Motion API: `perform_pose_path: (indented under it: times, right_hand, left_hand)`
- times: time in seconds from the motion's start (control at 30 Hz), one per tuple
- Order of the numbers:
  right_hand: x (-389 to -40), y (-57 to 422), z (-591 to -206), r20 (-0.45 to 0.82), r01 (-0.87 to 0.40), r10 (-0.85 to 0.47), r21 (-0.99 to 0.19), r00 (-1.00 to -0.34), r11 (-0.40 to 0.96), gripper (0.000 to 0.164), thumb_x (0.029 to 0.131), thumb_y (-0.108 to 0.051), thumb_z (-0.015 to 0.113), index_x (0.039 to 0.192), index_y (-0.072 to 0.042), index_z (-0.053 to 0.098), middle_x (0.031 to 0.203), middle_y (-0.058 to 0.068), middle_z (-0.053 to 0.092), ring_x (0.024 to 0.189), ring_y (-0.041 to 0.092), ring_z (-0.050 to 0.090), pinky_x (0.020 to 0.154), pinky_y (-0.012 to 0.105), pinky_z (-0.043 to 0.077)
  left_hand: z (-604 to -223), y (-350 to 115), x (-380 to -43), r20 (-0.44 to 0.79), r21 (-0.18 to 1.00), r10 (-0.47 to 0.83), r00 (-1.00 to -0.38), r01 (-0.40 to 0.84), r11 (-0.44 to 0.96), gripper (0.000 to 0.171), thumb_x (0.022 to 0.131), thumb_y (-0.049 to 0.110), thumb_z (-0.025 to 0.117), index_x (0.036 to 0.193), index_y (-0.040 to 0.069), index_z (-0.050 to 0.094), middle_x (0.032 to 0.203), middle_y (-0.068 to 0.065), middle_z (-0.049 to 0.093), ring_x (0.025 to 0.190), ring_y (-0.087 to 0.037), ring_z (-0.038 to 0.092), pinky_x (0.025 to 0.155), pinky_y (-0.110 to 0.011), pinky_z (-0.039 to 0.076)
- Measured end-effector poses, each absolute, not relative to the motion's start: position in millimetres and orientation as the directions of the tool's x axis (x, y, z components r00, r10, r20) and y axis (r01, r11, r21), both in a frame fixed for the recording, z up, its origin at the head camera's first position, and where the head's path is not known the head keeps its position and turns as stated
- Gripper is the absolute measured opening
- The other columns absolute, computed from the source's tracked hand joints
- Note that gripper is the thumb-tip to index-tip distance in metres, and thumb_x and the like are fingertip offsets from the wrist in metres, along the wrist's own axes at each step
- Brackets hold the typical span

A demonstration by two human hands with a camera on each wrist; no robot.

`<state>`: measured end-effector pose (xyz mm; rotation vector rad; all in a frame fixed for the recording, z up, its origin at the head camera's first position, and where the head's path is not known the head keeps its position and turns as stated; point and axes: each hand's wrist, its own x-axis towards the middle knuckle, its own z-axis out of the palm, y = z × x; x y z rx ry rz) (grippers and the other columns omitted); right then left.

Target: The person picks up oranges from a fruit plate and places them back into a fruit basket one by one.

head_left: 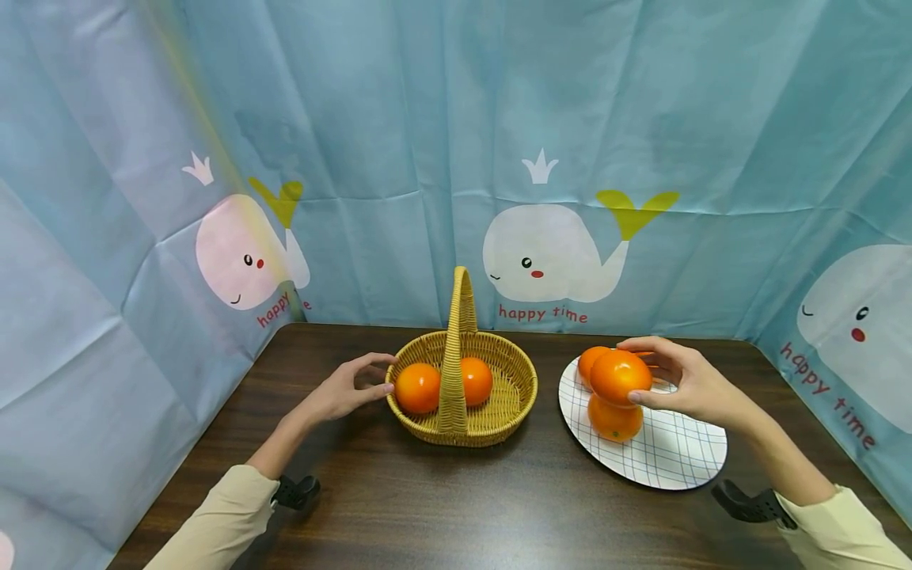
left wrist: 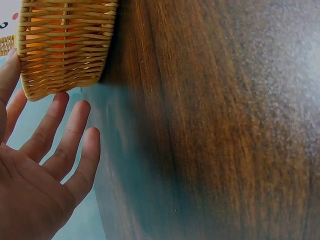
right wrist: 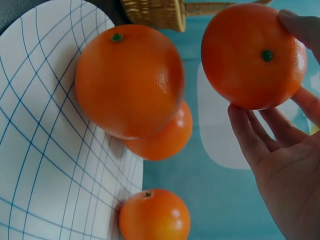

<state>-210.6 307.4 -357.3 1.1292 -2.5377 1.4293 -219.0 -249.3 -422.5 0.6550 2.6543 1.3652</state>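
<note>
My right hand [head_left: 677, 380] grips an orange [head_left: 621, 378] between thumb and fingers, holding it above a plate. In the right wrist view this held orange [right wrist: 240, 60] shows its green stem spot, apart from those below. On the white, blue-checked plate [head_left: 684, 451] lie a front orange [head_left: 614, 419] and another orange [head_left: 591, 360] toward the back left; a third orange [right wrist: 155, 217] shows in the right wrist view. My left hand [head_left: 342, 392] touches the left rim of a wicker basket [head_left: 499, 431], fingers spread. Inside the basket sit two oranges [head_left: 417, 388], one on each side of the handle.
A tall arched handle [head_left: 454, 356] rises over the basket's middle. The dark wooden table [head_left: 427, 507] reaches back to a blue curtain [head_left: 399, 158] printed with whales. Black straps [head_left: 748, 504] with devices sit on both wrists.
</note>
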Motion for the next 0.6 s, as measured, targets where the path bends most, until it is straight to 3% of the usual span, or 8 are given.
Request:
perform_pose_path:
  times: [0.6]
  right_hand:
    - [-217.5, 279.3, -364.4, 0.351, -0.588, -0.584, -0.76, -0.731, 0.279, 0.059, 0.084, 0.004, 0.081, 0.138, -0.006, 0.057, 0.133, 0.013, 0.058, 0.116, 0.023, 0.061, 0.095, 0.027, 0.049]
  left_hand:
    - [-423.7, -249.7, -220.2, 0.117, 0.802, 0.412, -0.904, 0.331, 0.498, 0.048, 0.099, 0.022, 0.07, 0.142, 0.008, 0.055, 0.142, -0.018, 0.053, 0.122, -0.038, 0.057, 0.089, -0.046, 0.054]
